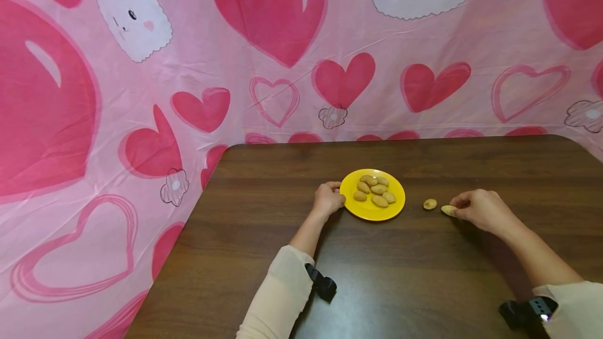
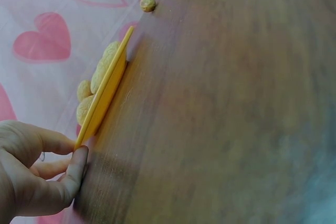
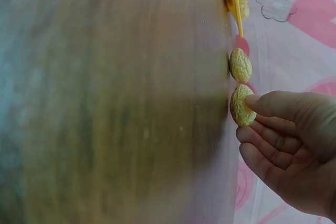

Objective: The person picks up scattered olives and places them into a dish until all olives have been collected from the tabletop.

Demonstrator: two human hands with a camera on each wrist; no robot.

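A round yellow plate (image 1: 374,215) rests on the table, bearing several wrinkled, yellowish oval dried fruits (image 1: 379,189). My left hand (image 1: 328,199) pinches the plate's left rim between thumb and fingers, as the left wrist view also shows. To the right of the plate, my right hand (image 1: 485,211) pinches one dried fruit (image 3: 241,106) between thumb and fingertips, close over the table. Another loose dried fruit (image 1: 430,204) lies on the table between the plate and my right hand.
The dark brown wooden table (image 1: 405,286) has rounded far corners. Behind it and along its left side hangs a pink cloth (image 1: 292,93) printed with hearts. Dark wrist cameras sit at both pale sleeves (image 1: 282,292).
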